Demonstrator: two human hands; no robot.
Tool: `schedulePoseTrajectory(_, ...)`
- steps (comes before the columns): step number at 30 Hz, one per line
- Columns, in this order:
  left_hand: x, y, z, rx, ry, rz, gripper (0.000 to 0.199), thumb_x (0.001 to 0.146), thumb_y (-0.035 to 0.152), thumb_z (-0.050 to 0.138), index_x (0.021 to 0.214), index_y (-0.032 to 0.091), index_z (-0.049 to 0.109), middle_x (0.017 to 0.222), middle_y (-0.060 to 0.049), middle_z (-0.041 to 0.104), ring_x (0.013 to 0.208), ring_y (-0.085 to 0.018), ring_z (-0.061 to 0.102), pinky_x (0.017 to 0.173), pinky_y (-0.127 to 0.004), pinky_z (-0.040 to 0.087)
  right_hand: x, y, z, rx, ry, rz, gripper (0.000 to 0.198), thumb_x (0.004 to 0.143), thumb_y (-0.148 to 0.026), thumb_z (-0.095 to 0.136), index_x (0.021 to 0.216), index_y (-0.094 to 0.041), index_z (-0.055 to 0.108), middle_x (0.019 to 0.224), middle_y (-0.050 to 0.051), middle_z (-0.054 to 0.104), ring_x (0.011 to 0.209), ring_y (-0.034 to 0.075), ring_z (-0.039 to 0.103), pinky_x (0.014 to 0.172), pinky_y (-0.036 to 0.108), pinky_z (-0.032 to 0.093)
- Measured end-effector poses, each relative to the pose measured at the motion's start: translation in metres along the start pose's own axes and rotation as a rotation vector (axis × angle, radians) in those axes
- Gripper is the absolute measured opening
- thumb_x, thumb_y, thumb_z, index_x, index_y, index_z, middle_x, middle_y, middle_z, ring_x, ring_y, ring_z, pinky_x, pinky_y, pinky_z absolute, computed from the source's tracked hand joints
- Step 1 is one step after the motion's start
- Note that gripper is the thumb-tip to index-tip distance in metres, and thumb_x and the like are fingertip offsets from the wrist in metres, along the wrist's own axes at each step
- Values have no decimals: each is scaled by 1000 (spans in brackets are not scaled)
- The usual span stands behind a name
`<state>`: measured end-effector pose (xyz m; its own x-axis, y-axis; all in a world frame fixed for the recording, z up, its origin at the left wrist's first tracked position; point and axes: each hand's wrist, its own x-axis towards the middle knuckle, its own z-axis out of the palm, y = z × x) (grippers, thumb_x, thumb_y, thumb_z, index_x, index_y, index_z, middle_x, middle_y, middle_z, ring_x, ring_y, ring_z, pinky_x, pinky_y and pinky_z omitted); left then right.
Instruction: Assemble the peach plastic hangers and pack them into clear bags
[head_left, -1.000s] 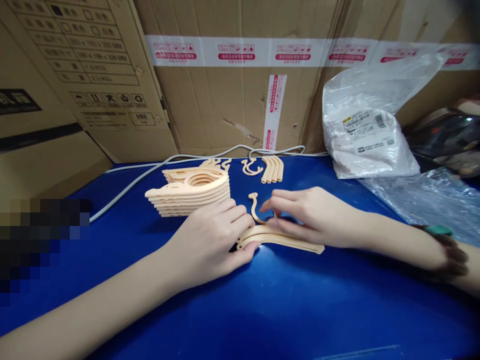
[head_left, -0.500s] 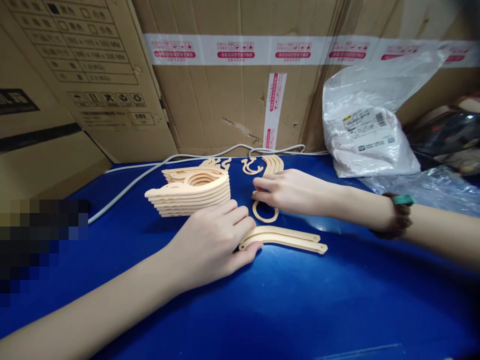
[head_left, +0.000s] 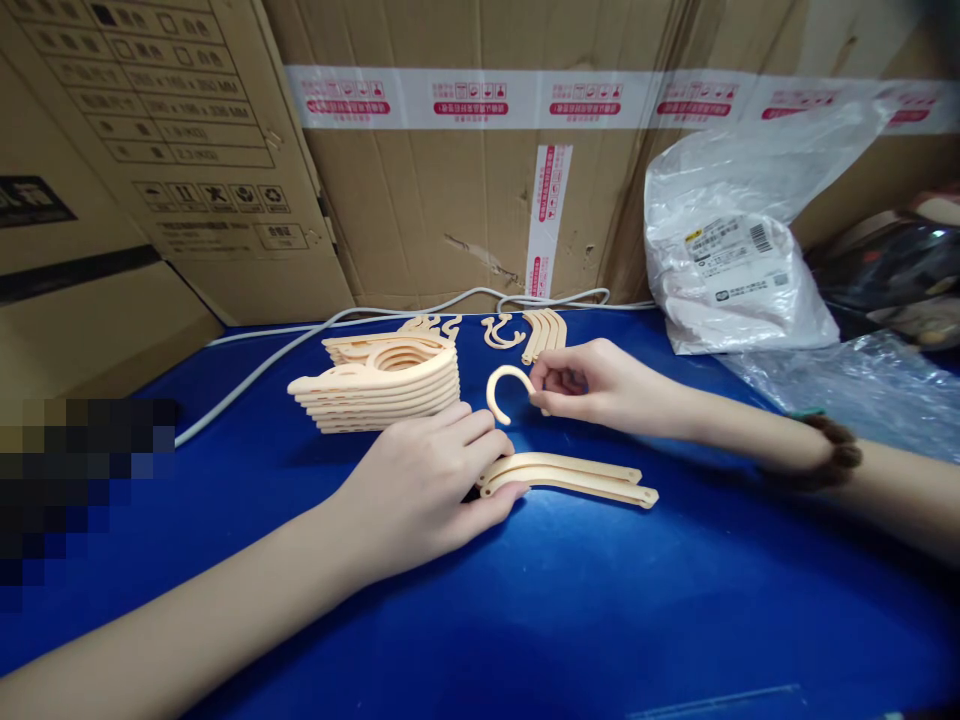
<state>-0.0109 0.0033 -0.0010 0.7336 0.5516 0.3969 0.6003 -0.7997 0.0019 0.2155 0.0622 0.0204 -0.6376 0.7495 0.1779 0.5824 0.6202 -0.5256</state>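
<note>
My left hand [head_left: 431, 480] is closed round the near left end of two cream hanger arms [head_left: 574, 475], which lie side by side on the blue tabletop. Between the thumb and fingers of my right hand [head_left: 592, 385] is a cream hanger hook [head_left: 501, 392], pinched at one end with its curve pointing left. Just behind my left hand sits a stack of folded cream hangers [head_left: 382, 385]. Farther back, loose hooks [head_left: 501, 332] lie beside several more curved hanger arms [head_left: 549, 332].
Cardboard boxes [head_left: 450, 200] stand along the back and left of the table [head_left: 600, 620]. A white cable [head_left: 277, 375] runs along the rear. At the right are a labelled plastic bag [head_left: 735, 270] and a clear plastic wrapper [head_left: 885, 380].
My right hand has picked up the hook from the tabletop, and the hook has turned over in its fingers. My left hand stays on the two hanger arms, almost unmoved.
</note>
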Motion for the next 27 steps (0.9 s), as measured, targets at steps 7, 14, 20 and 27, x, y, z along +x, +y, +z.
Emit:
schedulePoseTrajectory(7, -1, -1, 1, -67, -23, -44, 25, 95, 40, 53, 102, 17, 63, 84, -1, 63, 74, -16, 58, 61, -27, 38, -1, 0, 19, 596, 17, 172, 17, 85, -29, 57, 73, -17, 54, 58, -6, 49, 54, 8, 44, 53, 23, 33)
schedulePoseTrajectory(14, 0, -2, 0, -64, -12, -36, 25, 97, 41, 50, 102, 18, 60, 85, 0, 60, 74, -16, 57, 59, -28, 36, -3, 6, 21, 682, 60, 160, 16, 81, -28, 55, 69, -17, 56, 58, -5, 49, 54, 8, 44, 51, 23, 33)
schedulePoseTrajectory(20, 1, 0, -1, -67, -14, 7, 18, 97, 35, 50, 100, 19, 57, 84, 1, 57, 72, -15, 54, 60, -27, 36, -4, 7, 23, 686, 62, 142, 13, 80, -25, 56, 70, -17, 57, 58, -5, 49, 53, 8, 42, 50, 23, 32)
schedulePoseTrajectory(27, -1, 0, -1, -73, -17, 31, 13, 95, 31, 52, 97, 19, 56, 83, 1, 55, 69, -15, 51, 58, -27, 34, -5, 9, 24, 669, 45, 128, 13, 81, -22, 56, 70, -17, 56, 59, -5, 50, 54, 8, 43, 51, 23, 32)
